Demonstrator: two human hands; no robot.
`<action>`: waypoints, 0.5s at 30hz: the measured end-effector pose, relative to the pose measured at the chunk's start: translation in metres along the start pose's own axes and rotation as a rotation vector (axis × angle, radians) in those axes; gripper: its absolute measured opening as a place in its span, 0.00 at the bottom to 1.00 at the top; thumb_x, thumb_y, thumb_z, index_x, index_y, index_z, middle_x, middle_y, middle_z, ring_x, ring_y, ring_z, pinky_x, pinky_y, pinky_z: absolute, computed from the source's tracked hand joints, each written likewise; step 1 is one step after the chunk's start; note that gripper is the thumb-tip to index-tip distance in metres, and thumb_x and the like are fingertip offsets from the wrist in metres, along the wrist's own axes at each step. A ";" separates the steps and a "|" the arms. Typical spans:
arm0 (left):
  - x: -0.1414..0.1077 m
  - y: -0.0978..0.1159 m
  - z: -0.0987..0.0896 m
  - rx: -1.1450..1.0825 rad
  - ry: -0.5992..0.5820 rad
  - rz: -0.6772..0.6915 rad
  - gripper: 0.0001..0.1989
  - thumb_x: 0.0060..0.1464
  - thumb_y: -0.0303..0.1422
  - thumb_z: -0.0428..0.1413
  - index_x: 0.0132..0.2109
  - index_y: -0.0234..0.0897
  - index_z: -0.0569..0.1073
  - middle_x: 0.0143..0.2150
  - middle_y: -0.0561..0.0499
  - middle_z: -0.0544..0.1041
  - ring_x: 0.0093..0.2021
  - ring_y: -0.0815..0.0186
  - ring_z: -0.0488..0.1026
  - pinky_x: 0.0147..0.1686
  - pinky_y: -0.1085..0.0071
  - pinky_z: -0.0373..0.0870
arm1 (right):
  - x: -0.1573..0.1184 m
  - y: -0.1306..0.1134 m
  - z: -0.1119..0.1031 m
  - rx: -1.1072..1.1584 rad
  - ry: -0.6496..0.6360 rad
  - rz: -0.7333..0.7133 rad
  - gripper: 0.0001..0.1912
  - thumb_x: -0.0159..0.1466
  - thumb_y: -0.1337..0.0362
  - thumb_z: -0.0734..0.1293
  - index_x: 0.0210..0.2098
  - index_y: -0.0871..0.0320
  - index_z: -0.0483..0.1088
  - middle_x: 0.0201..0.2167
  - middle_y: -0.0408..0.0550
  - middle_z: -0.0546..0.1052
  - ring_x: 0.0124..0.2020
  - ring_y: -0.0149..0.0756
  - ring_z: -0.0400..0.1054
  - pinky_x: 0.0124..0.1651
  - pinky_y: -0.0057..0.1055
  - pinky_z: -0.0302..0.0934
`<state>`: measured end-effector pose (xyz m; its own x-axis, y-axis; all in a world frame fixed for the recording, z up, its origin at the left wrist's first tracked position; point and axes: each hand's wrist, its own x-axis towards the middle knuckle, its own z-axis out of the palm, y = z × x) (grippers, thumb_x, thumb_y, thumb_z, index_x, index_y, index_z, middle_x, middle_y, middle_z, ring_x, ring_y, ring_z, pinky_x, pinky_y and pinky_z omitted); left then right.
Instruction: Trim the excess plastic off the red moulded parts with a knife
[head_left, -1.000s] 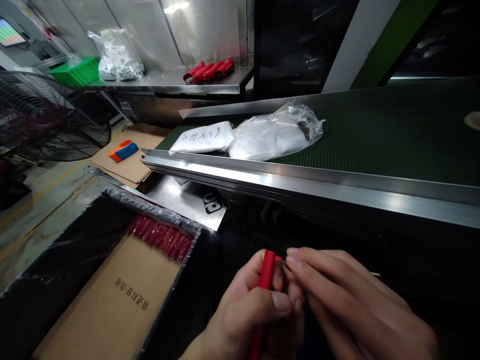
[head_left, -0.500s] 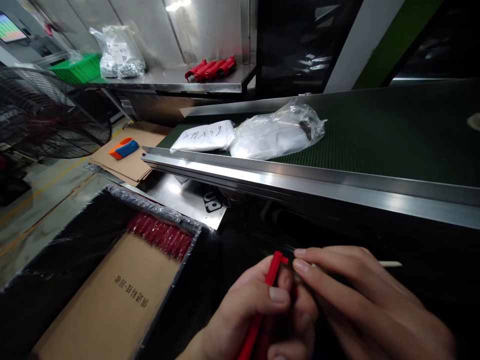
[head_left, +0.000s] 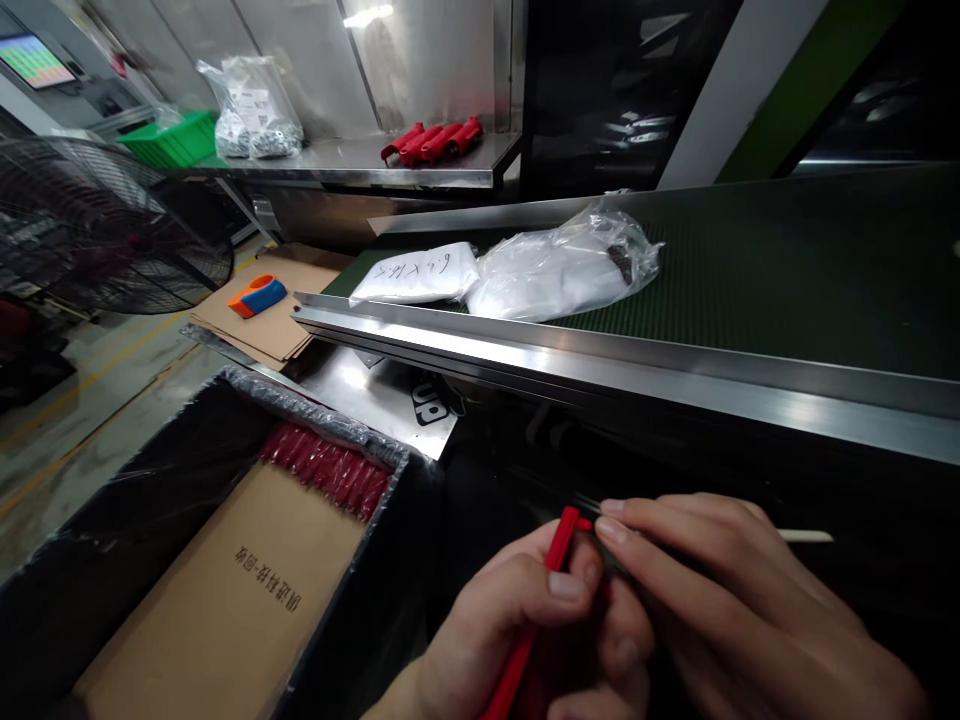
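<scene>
My left hand (head_left: 540, 620) is closed round a long, narrow red plastic part (head_left: 564, 540). The part tilts up to the right, and its lower end is covered by my fingers. Close beside its top, my right hand (head_left: 735, 590) pinches a slim tool between thumb and fingertips. A thin dark tip (head_left: 587, 503) shows past these fingertips, near the top of the red part; I cannot tell whether it touches. The pale end of the slim tool (head_left: 806, 536) pokes out behind the knuckles. Its middle is hidden by my hand.
At lower left stands a plastic-lined box (head_left: 375, 440) with wrapped red parts (head_left: 322, 470) and a cardboard sheet (head_left: 225, 580). Beyond the metal rail (head_left: 600, 365), a green conveyor belt (head_left: 750, 290) carries plastic packages (head_left: 555, 270). Red parts (head_left: 431, 143) lie on a shelf; a fan (head_left: 120, 220) stands left.
The whole view has shifted slightly, so the surroundings sit a little further right. Both hands keep their grips, and the dark tip shows a bit more beside the red part.
</scene>
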<state>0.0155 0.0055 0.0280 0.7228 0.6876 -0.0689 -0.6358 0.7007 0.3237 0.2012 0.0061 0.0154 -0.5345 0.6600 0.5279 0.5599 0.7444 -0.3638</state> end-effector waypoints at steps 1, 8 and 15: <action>0.000 -0.001 0.000 -0.016 0.002 0.003 0.11 0.54 0.37 0.53 0.30 0.32 0.70 0.18 0.56 0.60 0.12 0.76 0.55 0.12 0.81 0.52 | -0.001 -0.001 0.001 -0.010 0.002 -0.005 0.27 0.63 0.74 0.63 0.61 0.57 0.65 0.56 0.53 0.69 0.57 0.46 0.63 0.52 0.40 0.64; -0.004 -0.014 -0.014 -0.129 0.009 -0.087 0.13 0.58 0.42 0.48 0.34 0.35 0.67 0.19 0.56 0.61 0.12 0.75 0.51 0.10 0.81 0.48 | 0.005 -0.007 0.005 -0.024 0.292 0.182 0.26 0.63 0.76 0.65 0.58 0.52 0.68 0.51 0.47 0.73 0.49 0.36 0.69 0.48 0.33 0.65; -0.007 -0.016 -0.013 -0.102 0.085 -0.064 0.11 0.56 0.39 0.51 0.35 0.34 0.70 0.25 0.55 0.59 0.16 0.76 0.52 0.10 0.82 0.50 | 0.026 -0.024 0.014 0.029 0.409 0.424 0.14 0.64 0.75 0.65 0.45 0.53 0.74 0.45 0.42 0.76 0.44 0.30 0.72 0.48 0.30 0.66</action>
<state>0.0164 -0.0079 0.0109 0.7402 0.6512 -0.1674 -0.6163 0.7566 0.2183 0.1650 0.0069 0.0275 0.0235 0.8124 0.5826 0.6507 0.4299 -0.6259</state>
